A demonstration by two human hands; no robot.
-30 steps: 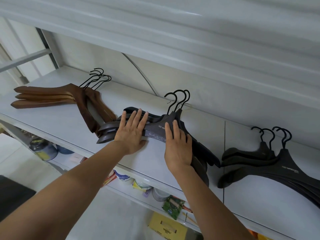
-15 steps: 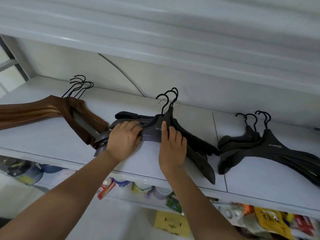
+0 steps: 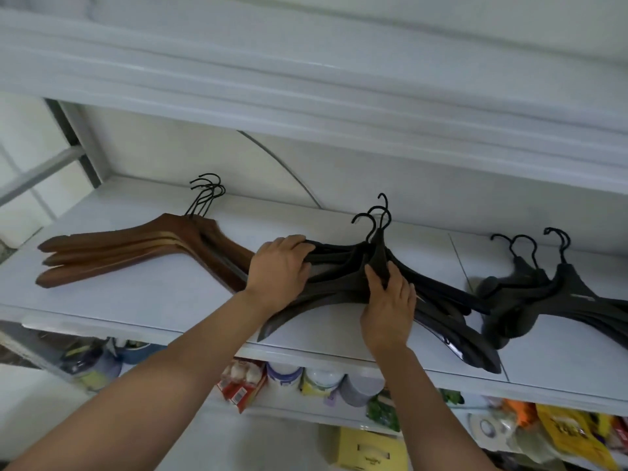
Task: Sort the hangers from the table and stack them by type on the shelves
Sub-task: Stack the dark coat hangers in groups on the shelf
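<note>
A stack of black hangers (image 3: pixel 343 287) lies in the middle of the white shelf (image 3: pixel 153 297), hooks pointing to the back wall. My left hand (image 3: pixel 278 270) grips the left arms of this stack, fingers curled over their upper edge. My right hand (image 3: pixel 389 307) holds the neck of the stack, thumb and fingers around it just below the hooks. To the left lies a stack of brown wooden hangers (image 3: pixel 136 253). A second stack of black hangers (image 3: pixel 550 297) lies to the right.
A white shelf board (image 3: pixel 306 79) hangs close above. On the lower shelf stand jars (image 3: pixel 319 380), a red packet (image 3: pixel 243 385) and yellow bags (image 3: pixel 571 433). A yellow box (image 3: pixel 367 450) sits below.
My left hand has slid up from the lower left arm of the middle stack to its upper edge. My right hand has moved up onto the neck. The stack's arms lie closer together.
</note>
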